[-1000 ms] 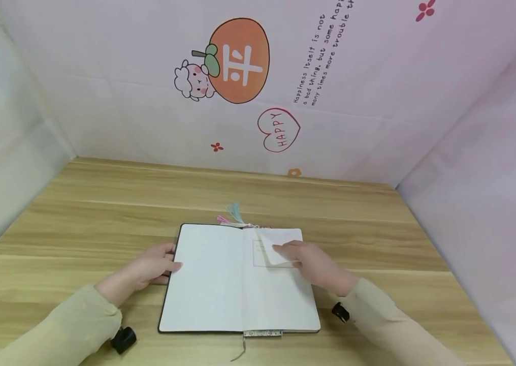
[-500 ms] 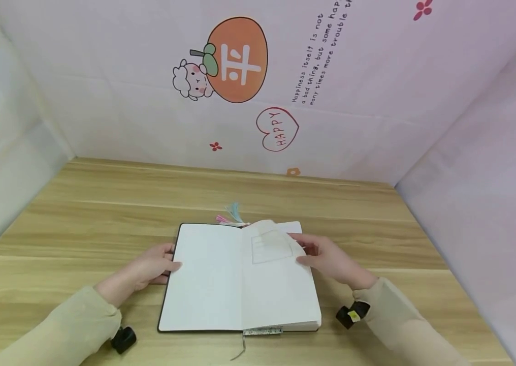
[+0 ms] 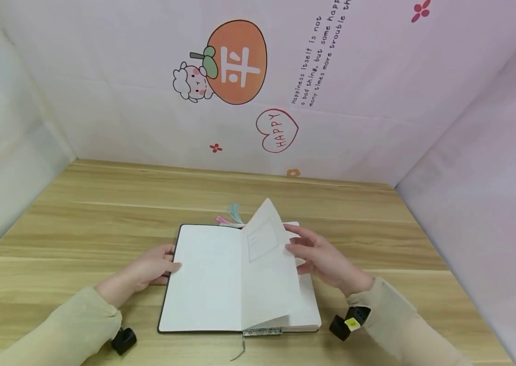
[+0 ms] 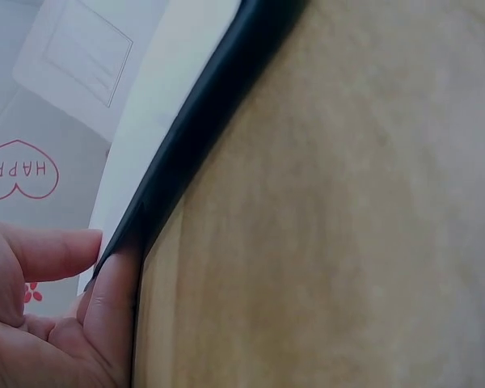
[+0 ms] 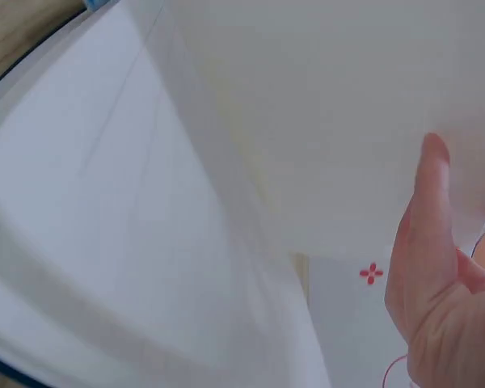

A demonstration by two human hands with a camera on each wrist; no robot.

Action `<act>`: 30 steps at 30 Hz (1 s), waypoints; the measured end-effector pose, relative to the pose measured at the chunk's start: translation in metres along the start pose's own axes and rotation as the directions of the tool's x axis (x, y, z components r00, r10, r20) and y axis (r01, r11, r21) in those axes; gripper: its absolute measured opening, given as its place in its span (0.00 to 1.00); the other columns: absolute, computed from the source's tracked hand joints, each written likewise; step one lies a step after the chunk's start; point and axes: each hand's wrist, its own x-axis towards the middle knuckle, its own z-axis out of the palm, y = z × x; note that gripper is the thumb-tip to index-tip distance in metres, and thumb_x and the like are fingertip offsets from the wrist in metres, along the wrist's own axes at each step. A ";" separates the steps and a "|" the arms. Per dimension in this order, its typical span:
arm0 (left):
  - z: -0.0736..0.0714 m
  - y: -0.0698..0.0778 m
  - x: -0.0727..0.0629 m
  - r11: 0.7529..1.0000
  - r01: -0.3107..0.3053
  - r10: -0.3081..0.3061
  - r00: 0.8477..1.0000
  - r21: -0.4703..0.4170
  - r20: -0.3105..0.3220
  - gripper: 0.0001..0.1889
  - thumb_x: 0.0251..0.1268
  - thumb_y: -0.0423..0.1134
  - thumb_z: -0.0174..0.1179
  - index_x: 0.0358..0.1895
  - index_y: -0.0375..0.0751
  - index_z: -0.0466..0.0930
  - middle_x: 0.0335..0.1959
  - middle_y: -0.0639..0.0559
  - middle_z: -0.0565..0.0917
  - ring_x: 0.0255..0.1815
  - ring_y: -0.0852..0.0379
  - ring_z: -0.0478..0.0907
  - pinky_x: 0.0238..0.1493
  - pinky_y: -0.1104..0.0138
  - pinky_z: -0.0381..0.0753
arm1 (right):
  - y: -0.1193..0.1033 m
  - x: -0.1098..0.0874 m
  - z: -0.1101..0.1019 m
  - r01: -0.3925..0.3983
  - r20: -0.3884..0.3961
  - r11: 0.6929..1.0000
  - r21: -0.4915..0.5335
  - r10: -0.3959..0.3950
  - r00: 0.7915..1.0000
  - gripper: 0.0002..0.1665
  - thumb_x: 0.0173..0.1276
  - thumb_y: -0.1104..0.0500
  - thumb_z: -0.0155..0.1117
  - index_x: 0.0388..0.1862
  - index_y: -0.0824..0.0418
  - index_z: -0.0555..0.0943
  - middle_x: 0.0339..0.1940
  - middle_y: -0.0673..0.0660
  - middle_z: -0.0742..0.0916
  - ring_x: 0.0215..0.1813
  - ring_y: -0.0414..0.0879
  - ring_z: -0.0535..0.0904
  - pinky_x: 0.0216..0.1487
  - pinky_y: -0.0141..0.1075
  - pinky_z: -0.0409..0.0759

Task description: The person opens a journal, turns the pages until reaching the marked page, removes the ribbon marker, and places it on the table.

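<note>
In the head view, I held the open notebook (image 3: 205, 284) at its left edge with my left hand (image 3: 150, 265); the wooden tabletop (image 3: 93, 218) ran well past both sides. My right hand (image 3: 326, 259) pinched a lifted page (image 3: 269, 284) by its outer edge. In the left wrist view, one finger (image 4: 113, 311) touched the black cover (image 4: 190, 145). In the right wrist view, my thumb pressed the page, which stood apart from the sheet below (image 5: 121, 210).
</note>
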 end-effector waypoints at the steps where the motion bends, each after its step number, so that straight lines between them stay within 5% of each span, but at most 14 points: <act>1: 0.000 0.000 0.000 1.000 0.000 0.000 1.000 -0.001 -0.001 0.21 0.68 0.29 0.52 0.61 0.25 0.61 0.50 0.40 0.81 0.32 0.61 0.79 0.34 0.66 0.81 | -0.002 0.000 0.003 0.000 0.017 1.000 -0.011 0.000 1.000 0.40 0.71 0.57 0.56 0.75 0.63 0.51 0.56 0.62 0.71 0.48 0.43 0.77 0.45 0.38 0.80; 12: 0.001 -0.001 -0.001 1.000 -0.006 0.006 1.000 -0.014 -0.009 0.19 0.68 0.29 0.52 0.59 0.27 0.64 0.46 0.45 0.83 0.32 0.61 0.79 0.34 0.66 0.80 | -0.010 0.008 0.030 0.081 0.221 0.957 -0.278 -0.019 0.975 0.33 0.76 0.46 0.44 0.74 0.56 0.57 0.61 0.65 0.74 0.62 0.53 0.71 0.67 0.55 0.62; 19: -0.001 -0.004 -0.001 0.999 -0.027 0.027 1.000 -0.033 0.014 0.18 0.68 0.30 0.52 0.58 0.27 0.63 0.44 0.47 0.84 0.32 0.61 0.79 0.33 0.66 0.81 | 0.004 0.014 0.058 0.155 0.240 0.785 -0.599 -0.008 0.971 0.34 0.74 0.44 0.48 0.75 0.52 0.56 0.63 0.59 0.74 0.65 0.51 0.68 0.63 0.51 0.65; 26: -0.002 -0.004 -0.001 0.999 -0.034 0.034 0.999 -0.029 0.027 0.18 0.68 0.30 0.52 0.57 0.26 0.62 0.44 0.46 0.83 0.31 0.61 0.78 0.32 0.67 0.80 | 0.014 0.019 0.077 0.234 0.303 0.688 -0.687 -0.021 0.953 0.38 0.73 0.43 0.49 0.75 0.59 0.55 0.74 0.56 0.64 0.74 0.49 0.57 0.72 0.46 0.57; 30: -0.001 -0.004 0.000 0.999 -0.027 0.028 0.999 -0.037 0.021 0.21 0.67 0.29 0.52 0.60 0.25 0.61 0.46 0.42 0.83 0.31 0.60 0.78 0.31 0.67 0.79 | 0.017 0.019 0.085 0.190 0.280 0.646 -0.739 0.038 0.959 0.38 0.72 0.41 0.50 0.75 0.53 0.55 0.75 0.57 0.61 0.76 0.54 0.52 0.71 0.55 0.54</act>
